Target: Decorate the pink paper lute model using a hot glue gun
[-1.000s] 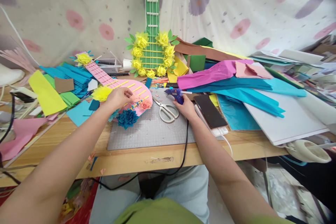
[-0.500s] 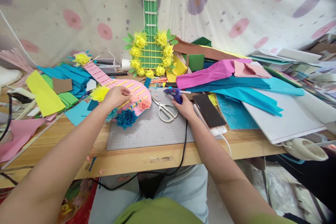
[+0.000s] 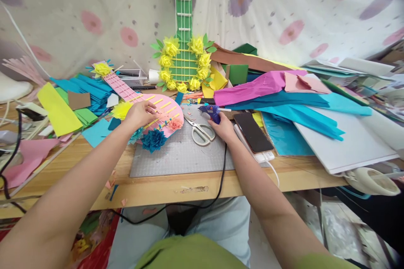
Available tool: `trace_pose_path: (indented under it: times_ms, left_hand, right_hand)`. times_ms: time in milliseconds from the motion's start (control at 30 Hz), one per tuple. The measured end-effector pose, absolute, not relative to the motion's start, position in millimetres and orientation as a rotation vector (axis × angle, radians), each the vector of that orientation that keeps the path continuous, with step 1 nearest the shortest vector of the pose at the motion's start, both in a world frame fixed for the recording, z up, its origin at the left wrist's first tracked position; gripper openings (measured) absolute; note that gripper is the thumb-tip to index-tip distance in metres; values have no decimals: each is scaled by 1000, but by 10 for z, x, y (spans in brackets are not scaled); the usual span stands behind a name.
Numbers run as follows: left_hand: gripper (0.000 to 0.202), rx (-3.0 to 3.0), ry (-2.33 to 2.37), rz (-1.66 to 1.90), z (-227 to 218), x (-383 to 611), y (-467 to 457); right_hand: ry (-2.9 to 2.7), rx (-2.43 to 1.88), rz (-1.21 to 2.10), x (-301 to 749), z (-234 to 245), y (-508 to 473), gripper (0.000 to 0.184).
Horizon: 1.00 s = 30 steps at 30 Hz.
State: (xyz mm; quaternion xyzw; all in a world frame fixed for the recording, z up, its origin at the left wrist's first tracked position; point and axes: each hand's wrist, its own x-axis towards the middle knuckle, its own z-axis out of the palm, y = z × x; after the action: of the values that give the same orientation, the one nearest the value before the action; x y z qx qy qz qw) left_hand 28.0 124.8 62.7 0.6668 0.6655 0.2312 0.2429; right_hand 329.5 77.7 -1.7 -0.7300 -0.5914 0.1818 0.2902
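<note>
Left hand (image 3: 140, 114) bunched over guitar (image 3: 170, 108); right hand (image 3: 224, 127) gripping glue gun (image 3: 211, 112); tray (image 3: 136, 80) holds pens (image 3: 126, 74).

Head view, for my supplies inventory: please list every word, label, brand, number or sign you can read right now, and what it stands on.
No text is legible anywhere.
Cutting mat: grid lines show, but any numbers are too small to read.
Hot glue gun: any marking is too small or blurred.
Smartphone: dark screen, nothing readable.
</note>
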Motion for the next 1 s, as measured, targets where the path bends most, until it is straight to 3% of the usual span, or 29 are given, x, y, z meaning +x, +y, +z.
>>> trace_pose_path:
  times_ms: [267, 533, 733, 1000]
  left_hand:
    - [40, 1703, 1779, 754, 741, 278, 1167]
    - [57, 1686, 1756, 775, 694, 305, 1024]
    - [66, 1626, 1692, 752, 834, 450, 832]
    - [75, 1472, 1607, 750, 862, 577, 672]
  right_hand:
    - [-1563, -1992, 467, 3285, -51, 846, 37]
    - [-1413, -1819, 444, 3282, -34, 830, 41]
    - [-1314, -1417, 765, 3213, 194, 709, 48]
    - [-1742, -1250, 1033, 2979, 463, 502, 41]
